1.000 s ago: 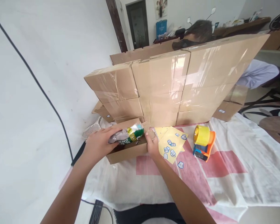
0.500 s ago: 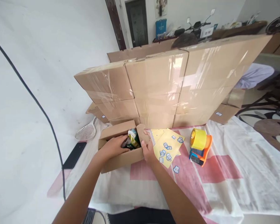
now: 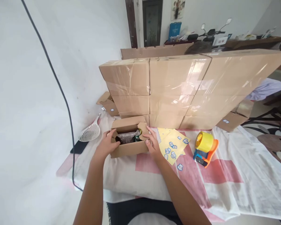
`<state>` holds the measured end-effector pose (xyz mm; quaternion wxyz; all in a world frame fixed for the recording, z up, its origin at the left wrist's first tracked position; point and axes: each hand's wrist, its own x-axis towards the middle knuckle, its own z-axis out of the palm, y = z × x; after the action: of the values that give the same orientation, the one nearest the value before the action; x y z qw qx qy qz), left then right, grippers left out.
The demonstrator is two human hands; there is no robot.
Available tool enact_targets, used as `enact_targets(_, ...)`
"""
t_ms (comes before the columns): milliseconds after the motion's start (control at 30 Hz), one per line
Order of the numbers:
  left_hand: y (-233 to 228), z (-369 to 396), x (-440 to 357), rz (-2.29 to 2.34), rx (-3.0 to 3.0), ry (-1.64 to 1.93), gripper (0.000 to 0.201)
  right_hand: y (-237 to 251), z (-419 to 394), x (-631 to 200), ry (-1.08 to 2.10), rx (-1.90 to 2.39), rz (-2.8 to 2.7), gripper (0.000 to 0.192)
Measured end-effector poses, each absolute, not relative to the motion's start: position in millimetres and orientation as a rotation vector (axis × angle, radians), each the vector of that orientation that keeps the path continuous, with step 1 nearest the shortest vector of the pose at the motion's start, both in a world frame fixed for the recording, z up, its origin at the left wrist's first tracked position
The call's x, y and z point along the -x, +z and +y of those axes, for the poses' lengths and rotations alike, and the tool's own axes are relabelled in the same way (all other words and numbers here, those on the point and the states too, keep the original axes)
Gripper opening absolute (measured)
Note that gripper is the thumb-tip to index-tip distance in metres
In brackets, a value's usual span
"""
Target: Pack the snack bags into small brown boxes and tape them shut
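A small open cardboard box (image 3: 130, 149) sits on the cloth in front of me. Inside it lie a clear plastic pack with something dark brown (image 3: 126, 138) and a green, shiny package (image 3: 137, 137), part hidden by the flap. My left hand (image 3: 107, 144) grips the box's left end, thumb at the inner edge and fingers outside. At the right end, my right hand (image 3: 153, 143) holds the side by its raised flap, thumb near the front corner.
Yellow sheets with stickers (image 3: 172, 143) lie right of the box, then a tape dispenser with yellow tape (image 3: 204, 147). A wall of taped cartons (image 3: 168, 90) stands behind. To the left are a white slotted scoop (image 3: 91, 132), a black phone (image 3: 79, 147) and a hanging cable (image 3: 58, 82).
My left hand has come out of the box and moved onto its left end. My right hand stays at the right end. The view has shifted left.
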<state>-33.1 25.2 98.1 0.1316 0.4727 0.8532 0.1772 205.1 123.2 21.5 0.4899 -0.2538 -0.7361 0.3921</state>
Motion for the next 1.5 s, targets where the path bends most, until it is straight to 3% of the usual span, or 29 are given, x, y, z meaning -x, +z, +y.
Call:
enact_targets(233,114.7,63.2,19.7,2.674,-1.282,0.309,0.065,19.6,123.7,-205.2,0.901,0.611,-1.811,0.033)
enact_targets(567,119.4,34.1,33.8,2.555,-1.234,0.879,0.035,13.0,122.6,-203.0,0.858,0.629,-1.785,0.031)
enact_targets(1000,73.6,24.7,46.1,1.872,-0.946,1.58,0.061,21.3,113.8,-203.7,0.971,0.644,-1.736,0.035)
enact_targets(1167,64.6,35.6,54.5,1.839,-1.074,1.658,0.078,9.5,121.4,-206.2,1.119,0.554,-1.668,0.057)
enact_targets(1367,71.0,25.0,64.0,2.142,-1.497,1.477,0.033,1.3,124.1,-203.0,1.327,0.524,-1.516,0.058)
enact_targets(1500,88.0,14.3,55.7,2.226,-1.623,1.264,0.027,5.0,126.5,-207.4,1.338,0.475,-1.62,0.061)
